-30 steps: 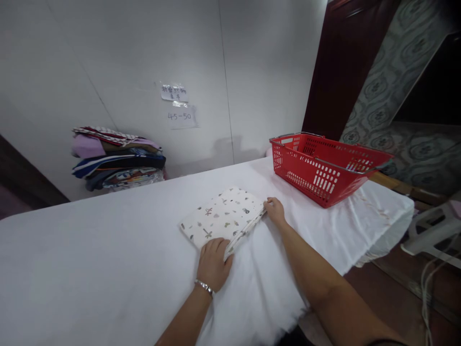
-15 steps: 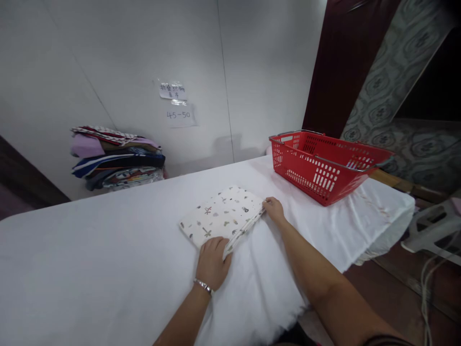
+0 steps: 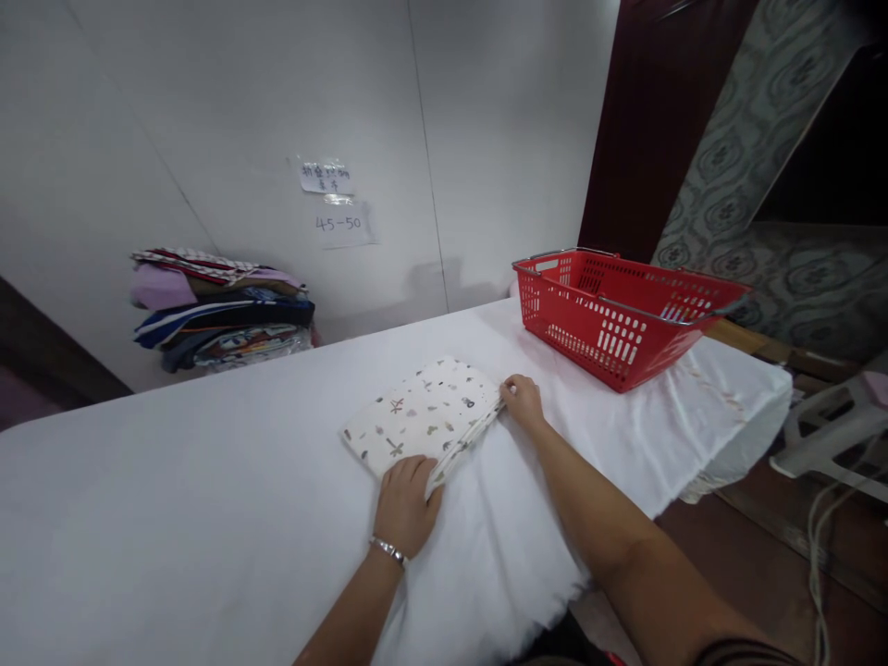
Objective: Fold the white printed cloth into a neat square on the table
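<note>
A clothes pile (image 3: 222,310) stood far left against the wall (image 3: 513,139). The folded cloth (image 3: 416,416) lay mid-worktop (image 3: 208,490). The left hand (image 3: 408,504) gripped its near corner, fingers on top, thumb by the edge. The right hand (image 3: 524,400) pinched its right corner. Farther right, a red basket (image 3: 670,351) sat on the worktop's far side.

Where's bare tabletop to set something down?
Widest: the white tablecloth left of the folded printed cloth and left hand. Smaller: between that cloth's far corner and the red basket. Crowded: the cloth's near edge, a hand at each end, right hand nearer the basket.
</note>
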The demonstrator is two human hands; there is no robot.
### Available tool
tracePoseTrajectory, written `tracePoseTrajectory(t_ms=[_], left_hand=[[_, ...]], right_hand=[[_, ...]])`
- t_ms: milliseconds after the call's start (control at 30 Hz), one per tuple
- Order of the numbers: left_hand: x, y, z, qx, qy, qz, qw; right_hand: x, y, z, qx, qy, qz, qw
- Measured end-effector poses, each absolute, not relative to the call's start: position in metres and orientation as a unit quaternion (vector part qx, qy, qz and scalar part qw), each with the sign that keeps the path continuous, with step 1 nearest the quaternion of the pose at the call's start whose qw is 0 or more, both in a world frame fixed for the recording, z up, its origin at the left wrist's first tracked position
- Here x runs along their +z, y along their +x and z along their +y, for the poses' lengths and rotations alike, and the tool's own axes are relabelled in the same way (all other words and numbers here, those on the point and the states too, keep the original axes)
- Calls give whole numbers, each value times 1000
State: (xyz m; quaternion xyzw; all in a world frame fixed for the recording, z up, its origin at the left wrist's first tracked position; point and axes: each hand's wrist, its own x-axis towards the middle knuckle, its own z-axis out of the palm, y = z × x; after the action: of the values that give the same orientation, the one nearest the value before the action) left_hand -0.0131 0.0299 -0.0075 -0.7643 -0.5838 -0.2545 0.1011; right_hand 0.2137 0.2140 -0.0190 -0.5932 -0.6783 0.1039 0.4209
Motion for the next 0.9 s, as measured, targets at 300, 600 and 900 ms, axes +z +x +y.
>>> tracePoseTrajectory(t_ms=[300, 600, 900], left_hand=[[-7, -13, 30, -248, -766, -584, 102], [-8, -14, 31, -250, -766, -583, 102], [-6, -14, 32, -256, -764, -583, 99]], right_hand=[[-28, 219, 222, 275, -589, -569, 504], [-23, 234, 218, 245, -595, -564, 517], [-28, 227, 223, 197, -597, -619, 470]])
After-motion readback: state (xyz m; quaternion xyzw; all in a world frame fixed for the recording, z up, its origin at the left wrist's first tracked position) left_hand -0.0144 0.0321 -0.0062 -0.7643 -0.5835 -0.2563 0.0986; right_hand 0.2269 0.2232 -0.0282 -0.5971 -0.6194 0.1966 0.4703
